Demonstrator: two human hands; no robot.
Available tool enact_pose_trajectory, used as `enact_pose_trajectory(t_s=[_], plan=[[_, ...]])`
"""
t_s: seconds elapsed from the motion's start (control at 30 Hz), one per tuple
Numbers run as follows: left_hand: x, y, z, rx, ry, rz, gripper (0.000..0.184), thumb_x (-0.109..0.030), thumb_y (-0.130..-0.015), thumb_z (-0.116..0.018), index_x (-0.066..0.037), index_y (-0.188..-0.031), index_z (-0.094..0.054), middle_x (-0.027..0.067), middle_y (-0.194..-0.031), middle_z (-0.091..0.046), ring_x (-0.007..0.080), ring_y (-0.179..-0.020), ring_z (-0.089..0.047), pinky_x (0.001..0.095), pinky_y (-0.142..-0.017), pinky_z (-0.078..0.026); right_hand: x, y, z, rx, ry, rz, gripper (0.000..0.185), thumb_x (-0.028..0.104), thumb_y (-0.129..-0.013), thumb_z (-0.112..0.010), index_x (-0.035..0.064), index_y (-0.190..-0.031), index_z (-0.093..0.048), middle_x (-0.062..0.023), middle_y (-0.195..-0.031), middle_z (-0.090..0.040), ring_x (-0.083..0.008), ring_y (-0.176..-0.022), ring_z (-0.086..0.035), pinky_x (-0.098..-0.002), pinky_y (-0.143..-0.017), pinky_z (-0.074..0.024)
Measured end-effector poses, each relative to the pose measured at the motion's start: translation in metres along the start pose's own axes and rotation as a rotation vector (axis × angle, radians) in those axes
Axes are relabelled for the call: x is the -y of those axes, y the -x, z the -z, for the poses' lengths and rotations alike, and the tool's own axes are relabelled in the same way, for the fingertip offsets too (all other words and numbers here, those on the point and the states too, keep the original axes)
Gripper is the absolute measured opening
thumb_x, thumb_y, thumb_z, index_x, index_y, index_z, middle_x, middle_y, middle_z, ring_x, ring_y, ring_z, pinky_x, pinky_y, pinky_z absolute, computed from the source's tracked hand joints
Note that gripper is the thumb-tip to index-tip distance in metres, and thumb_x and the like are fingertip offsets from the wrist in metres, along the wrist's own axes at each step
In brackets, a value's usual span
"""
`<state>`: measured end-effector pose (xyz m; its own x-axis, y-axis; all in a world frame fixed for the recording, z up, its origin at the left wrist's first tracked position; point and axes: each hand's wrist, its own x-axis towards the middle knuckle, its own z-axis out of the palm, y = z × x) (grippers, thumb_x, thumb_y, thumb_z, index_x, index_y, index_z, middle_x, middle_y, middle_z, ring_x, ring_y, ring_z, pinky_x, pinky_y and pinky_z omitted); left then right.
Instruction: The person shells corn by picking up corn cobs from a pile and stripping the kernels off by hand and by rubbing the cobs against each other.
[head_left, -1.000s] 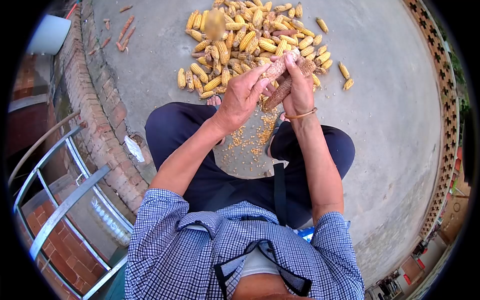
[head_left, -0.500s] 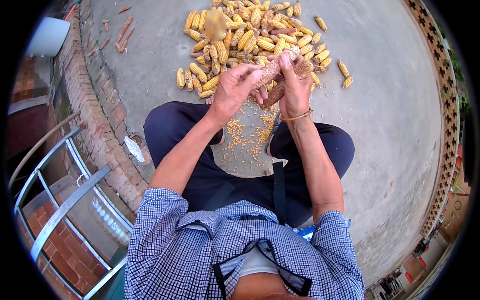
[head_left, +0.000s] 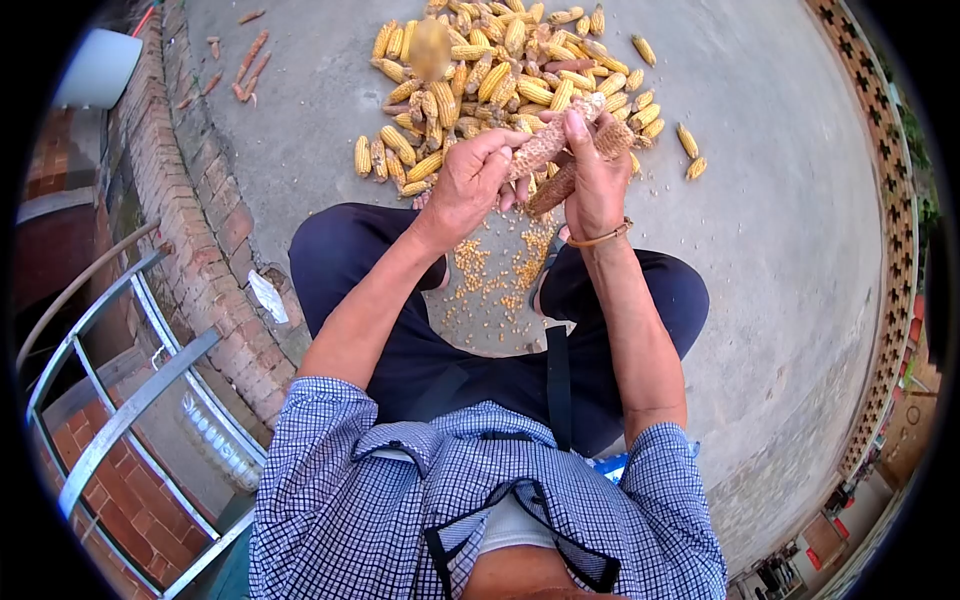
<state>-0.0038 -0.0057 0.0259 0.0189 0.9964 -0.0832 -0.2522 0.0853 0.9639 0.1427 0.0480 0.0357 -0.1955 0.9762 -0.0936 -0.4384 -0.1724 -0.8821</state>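
Observation:
A pale pinkish corncob [head_left: 540, 149], with no yellow kernels visible on it, slants between my two hands. My left hand [head_left: 467, 190] is closed on its lower-left end. Its upper-right end lies under the thumb of my right hand [head_left: 596, 178], whose fingers also wrap a darker, reddish-brown cob [head_left: 553, 190] that crosses beneath. Just beyond the hands lies a heap of yellow corn ears [head_left: 490, 80]. Loose kernels [head_left: 480, 275] are scattered on the concrete between my feet.
Several bare cobs [head_left: 250, 65] lie at the upper left beside a low brick edging [head_left: 190, 230]. A metal railing [head_left: 130, 410] curves at the lower left, and a pale bucket [head_left: 100, 70] stands at the far upper left. Two ears [head_left: 688, 140] lie right of the heap.
My left hand has shifted left and down along the pale cob, uncovering more of it. My right hand still holds both cobs in nearly the same place.

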Motion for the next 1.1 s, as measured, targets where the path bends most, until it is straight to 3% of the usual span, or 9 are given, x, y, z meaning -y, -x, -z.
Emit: enact_pose_trajectory(t_s=[0.37,0.47,0.5,0.63,0.73,0.87,1.1], plan=[[0.0,-0.002,0.004,0.069,-0.287,-0.04,0.026,0.001,-0.093,-0.041,0.006,-0.112,-0.058,0.0081,-0.079,-0.064,0.0108,-0.068,-0.064,0.0255,-0.06,-0.054,-0.007,0.0,0.007,-0.004,0.304,0.085,0.032,0.018,-0.094,-0.064,-0.0021,-0.118,-0.055,-0.0136,-0.102,-0.069,-0.0148,-0.088,-0.065,-0.0292,-0.077,-0.0547],[0.0,-0.001,0.009,0.123,-0.082,0.024,0.027,-0.003,-0.096,-0.04,0.007,-0.113,-0.059,0.0094,-0.078,-0.065,0.0122,-0.069,-0.065,0.0257,-0.06,-0.054,0.002,0.005,0.003,0.049,0.184,0.063,0.034,0.017,-0.095,-0.063,-0.0027,-0.121,-0.053,-0.0142,-0.102,-0.069,-0.0146,-0.091,-0.065,-0.0296,-0.08,-0.0534],[-0.003,-0.001,0.008,0.116,-0.006,0.052,0.028,-0.004,-0.096,-0.041,0.007,-0.114,-0.059,0.0095,-0.078,-0.065,0.0127,-0.068,-0.065,0.026,-0.061,-0.054,0.005,0.003,0.001,0.04,0.099,0.047,0.023,0.014,-0.094,-0.064,-0.0002,-0.111,-0.058,-0.0075,-0.097,-0.068,-0.0096,-0.08,-0.061,-0.0237,-0.07,-0.0505],[-0.013,-0.004,0.007,0.118,0.211,0.163,0.032,-0.008,-0.098,-0.043,0.007,-0.122,-0.057,0.01,-0.082,-0.066,0.0129,-0.068,-0.063,0.0258,-0.061,-0.053,0.011,-0.001,0.005,0.046,-0.011,0.035,0.039,0.014,-0.093,-0.066,-0.002,-0.126,-0.053,-0.0028,-0.101,-0.059,-0.0112,-0.091,-0.06,-0.0262,-0.076,-0.0514],[-0.017,-0.003,0.007,0.166,0.33,0.227,0.034,-0.01,-0.098,-0.045,0.006,-0.127,-0.055,0.0083,-0.087,-0.064,0.0108,-0.069,-0.058,0.0234,-0.06,-0.049,0.014,0.001,0.007,0.093,0.061,0.041,0.045,0.017,-0.096,-0.062,-0.0036,-0.133,-0.047,-0.0093,-0.112,-0.061,-0.0142,-0.101,-0.06,-0.0306,-0.088,-0.0502],[-0.023,-0.001,0.009,0.252,0.46,0.289,0.035,-0.01,-0.098,-0.048,0.006,-0.129,-0.053,0.0042,-0.092,-0.059,0.007,-0.071,-0.051,0.0202,-0.058,-0.043,0.015,0.0,0.004,0.138,-0.014,0.005,0.048,0.013,-0.094,-0.064,-0.0046,-0.135,-0.046,-0.0126,-0.114,-0.062,-0.0166,-0.1,-0.062,-0.0301,-0.085,-0.0531],[-0.012,-0.004,0.007,0.198,0.276,0.145,0.037,-0.006,-0.097,-0.05,0.003,-0.132,-0.052,-0.001,-0.092,-0.055,0.0024,-0.078,-0.047,0.0199,-0.066,-0.042,0.001,0.003,-0.002,0.14,0.017,0.001,0.044,0.018,-0.097,-0.059,-0.0049,-0.132,-0.047,-0.0161,-0.123,-0.06,-0.0207,-0.114,-0.058,-0.0321,-0.093,-0.0494]])
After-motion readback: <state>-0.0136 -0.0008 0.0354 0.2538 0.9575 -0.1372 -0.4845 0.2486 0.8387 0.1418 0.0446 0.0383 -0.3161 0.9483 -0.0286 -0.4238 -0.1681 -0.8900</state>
